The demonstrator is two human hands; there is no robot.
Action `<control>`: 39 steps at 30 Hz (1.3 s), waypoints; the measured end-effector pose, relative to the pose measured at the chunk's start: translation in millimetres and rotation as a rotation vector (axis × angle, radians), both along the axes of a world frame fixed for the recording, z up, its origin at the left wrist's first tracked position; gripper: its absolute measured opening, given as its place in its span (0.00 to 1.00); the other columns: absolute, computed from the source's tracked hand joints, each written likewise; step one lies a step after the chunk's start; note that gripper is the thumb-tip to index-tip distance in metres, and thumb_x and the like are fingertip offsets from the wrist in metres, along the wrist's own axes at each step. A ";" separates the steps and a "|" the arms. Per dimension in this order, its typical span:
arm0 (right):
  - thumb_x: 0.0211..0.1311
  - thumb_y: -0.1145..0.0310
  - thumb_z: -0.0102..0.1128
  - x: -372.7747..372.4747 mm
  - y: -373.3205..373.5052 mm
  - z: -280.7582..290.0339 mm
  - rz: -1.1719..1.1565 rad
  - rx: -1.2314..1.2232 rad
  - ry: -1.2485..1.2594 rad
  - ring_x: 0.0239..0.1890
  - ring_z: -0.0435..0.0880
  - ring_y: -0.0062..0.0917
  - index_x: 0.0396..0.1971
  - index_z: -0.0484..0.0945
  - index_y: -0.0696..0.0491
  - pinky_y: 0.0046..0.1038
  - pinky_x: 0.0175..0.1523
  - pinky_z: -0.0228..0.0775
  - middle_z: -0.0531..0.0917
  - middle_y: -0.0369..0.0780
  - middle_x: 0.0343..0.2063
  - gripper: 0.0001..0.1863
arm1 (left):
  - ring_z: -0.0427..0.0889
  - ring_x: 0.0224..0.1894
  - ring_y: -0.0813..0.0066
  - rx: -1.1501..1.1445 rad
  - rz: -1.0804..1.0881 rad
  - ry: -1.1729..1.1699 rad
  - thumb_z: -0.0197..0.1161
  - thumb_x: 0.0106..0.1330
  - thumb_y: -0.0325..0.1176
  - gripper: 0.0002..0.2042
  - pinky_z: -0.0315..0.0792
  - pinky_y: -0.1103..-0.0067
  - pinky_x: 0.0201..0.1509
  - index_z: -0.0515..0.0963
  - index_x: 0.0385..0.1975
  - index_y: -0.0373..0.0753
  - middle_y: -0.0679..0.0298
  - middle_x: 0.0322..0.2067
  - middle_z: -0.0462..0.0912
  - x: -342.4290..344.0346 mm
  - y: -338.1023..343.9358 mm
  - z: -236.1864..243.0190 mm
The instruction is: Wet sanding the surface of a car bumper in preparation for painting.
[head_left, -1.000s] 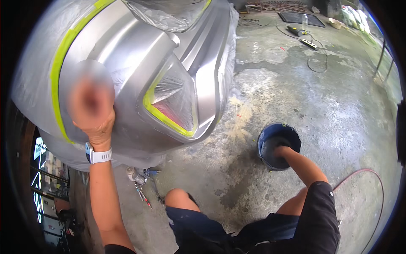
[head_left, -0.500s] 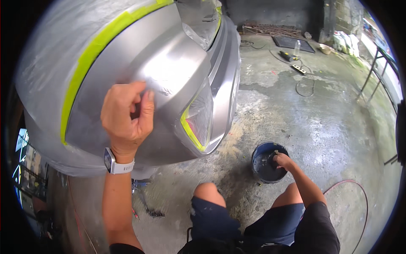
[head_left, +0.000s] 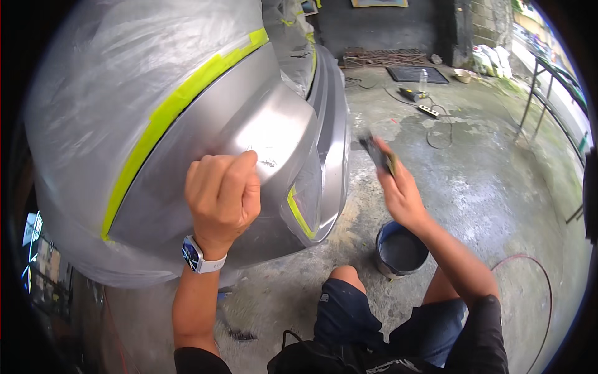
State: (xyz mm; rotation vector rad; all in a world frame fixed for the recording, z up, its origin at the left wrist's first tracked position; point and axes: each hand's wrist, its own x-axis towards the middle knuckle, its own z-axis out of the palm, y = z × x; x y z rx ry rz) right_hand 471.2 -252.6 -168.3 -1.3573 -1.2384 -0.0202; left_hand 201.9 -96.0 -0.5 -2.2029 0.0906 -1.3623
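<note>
A silver-grey car body panel [head_left: 187, 143] fills the left side, edged with yellow-green masking tape [head_left: 163, 115] and clear plastic sheeting [head_left: 93, 137]. In front of its bright, wet-looking curve, my left hand [head_left: 221, 193] is closed with the fingers curled in. I see nothing between them, though the palm side is hidden. A watch [head_left: 198, 257] is on that wrist. To the right of the car, my right hand [head_left: 402, 193] grips a dark flat sanding pad [head_left: 376, 153], its far end sticking out past the fingers. Below that forearm stands a dark bucket [head_left: 387, 268] holding dark liquid.
A taped, film-covered lamp area [head_left: 305, 209] sits at the panel's lower corner. Farther off on the concrete floor lie a power strip [head_left: 428, 111], a yellow-and-black tool [head_left: 411, 95] and a black tray [head_left: 417, 75]. A thin red hose [head_left: 548, 293] curves at the right.
My right hand has come up out of the bucket with the sanding pad and moved toward the car. My left hand has shifted right and slightly down in the picture, still curled. The view has shifted too.
</note>
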 end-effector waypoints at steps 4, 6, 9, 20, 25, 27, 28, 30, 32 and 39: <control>0.52 0.75 0.59 -58.9 88.2 131.5 0.014 0.674 -0.438 0.75 0.63 0.49 0.74 0.59 0.60 0.44 0.79 0.51 0.64 0.54 0.73 0.44 | 0.75 0.26 0.66 0.012 0.029 -0.133 0.66 0.55 0.18 0.13 0.65 0.70 0.33 0.80 0.40 0.39 0.66 0.27 0.79 0.7 -6.8 -0.3; 0.48 0.72 0.62 -81.1 113.3 147.5 0.252 0.769 -0.588 0.75 0.64 0.48 0.71 0.65 0.59 0.47 0.79 0.51 0.68 0.54 0.70 0.43 | 0.76 0.27 0.66 0.037 0.077 -0.160 0.66 0.58 0.19 0.11 0.65 0.70 0.35 0.79 0.40 0.37 0.65 0.28 0.80 -0.9 -11.1 2.0; 0.49 0.68 0.62 -64.4 127.0 150.4 0.388 0.747 -0.776 0.76 0.64 0.42 0.69 0.68 0.58 0.47 0.80 0.50 0.69 0.49 0.71 0.42 | 0.73 0.26 0.69 0.016 0.041 -0.208 0.66 0.60 0.18 0.11 0.67 0.73 0.36 0.78 0.41 0.35 0.64 0.26 0.77 0.4 -16.4 -2.1; 0.49 0.61 0.67 -28.1 154.4 148.9 0.615 0.815 -0.929 0.77 0.61 0.32 0.68 0.71 0.57 0.38 0.82 0.46 0.67 0.43 0.74 0.42 | 0.69 0.31 0.80 -0.173 0.259 -0.620 0.61 0.69 0.20 0.10 0.67 0.82 0.35 0.71 0.47 0.33 0.66 0.30 0.73 28.6 -18.4 -23.0; 0.54 0.61 0.65 39.5 144.0 131.2 0.756 0.616 -0.902 0.75 0.64 0.35 0.67 0.71 0.58 0.40 0.81 0.50 0.71 0.46 0.70 0.38 | 0.67 0.30 0.89 -0.442 0.228 -0.683 0.62 0.71 0.22 0.09 0.64 0.87 0.34 0.72 0.46 0.34 0.71 0.31 0.74 70.4 -35.5 -2.9; 0.62 0.62 0.58 67.9 146.1 124.0 0.658 0.452 -0.762 0.75 0.65 0.39 0.69 0.67 0.60 0.39 0.80 0.50 0.72 0.50 0.68 0.36 | 0.64 0.25 0.92 -0.407 0.316 -0.629 0.66 0.70 0.24 0.07 0.61 0.89 0.28 0.74 0.42 0.35 0.75 0.25 0.72 94.4 -33.0 6.3; 0.62 0.62 0.58 73.5 149.6 115.1 0.679 0.508 -0.731 0.75 0.65 0.39 0.69 0.67 0.60 0.39 0.80 0.50 0.72 0.50 0.68 0.36 | 0.64 0.25 0.92 -0.403 0.328 -0.614 0.66 0.70 0.24 0.07 0.61 0.89 0.28 0.74 0.42 0.35 0.75 0.25 0.72 103.3 -35.0 8.8; 0.64 0.62 0.55 85.1 160.4 86.5 0.924 0.368 0.112 0.64 0.77 0.46 0.63 0.70 0.62 0.42 0.72 0.63 0.74 0.53 0.65 0.29 | 0.65 0.25 0.92 -0.375 0.569 -0.551 0.65 0.72 0.25 0.06 0.60 0.89 0.28 0.74 0.42 0.35 0.76 0.26 0.74 119.0 -38.0 6.9; 0.70 0.63 0.49 85.7 176.3 71.7 1.000 0.075 0.258 0.60 0.78 0.43 0.61 0.73 0.61 0.39 0.67 0.65 0.79 0.53 0.57 0.24 | 0.63 0.22 0.92 -0.330 0.628 -0.525 0.67 0.71 0.26 0.07 0.60 0.88 0.26 0.74 0.41 0.35 0.76 0.23 0.73 126.7 -39.1 7.4; 0.73 0.68 0.45 38.8 198.7 174.2 0.898 0.618 -0.052 0.35 0.81 0.48 0.40 0.73 0.60 0.46 0.42 0.71 0.81 0.51 0.27 0.11 | 0.66 0.16 0.80 -0.179 0.937 -0.315 0.68 0.68 0.28 0.07 0.65 0.80 0.23 0.76 0.40 0.38 0.68 0.17 0.70 131.5 -34.6 9.5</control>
